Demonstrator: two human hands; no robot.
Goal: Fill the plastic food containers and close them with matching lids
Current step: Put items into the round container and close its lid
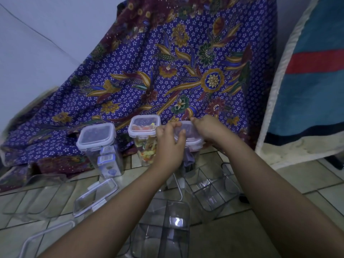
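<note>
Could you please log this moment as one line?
phase: lidding third container | left grip: holds lid | right grip: holds lid | beside: two closed containers

Lidded container (192, 141) mostly hidden behind left hand (170, 144), right hand (208, 130); dark contents unidentifiable. Loose lid (46, 237), near-left floor corner, cut by frame edge. Clear tub (163, 229) cropped at bottom.

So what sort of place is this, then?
Probably a room in someone's home: food containers stand on a tiled floor, a flowered batik cloth is draped behind, and a blue and red blanket hangs at the right.
</note>
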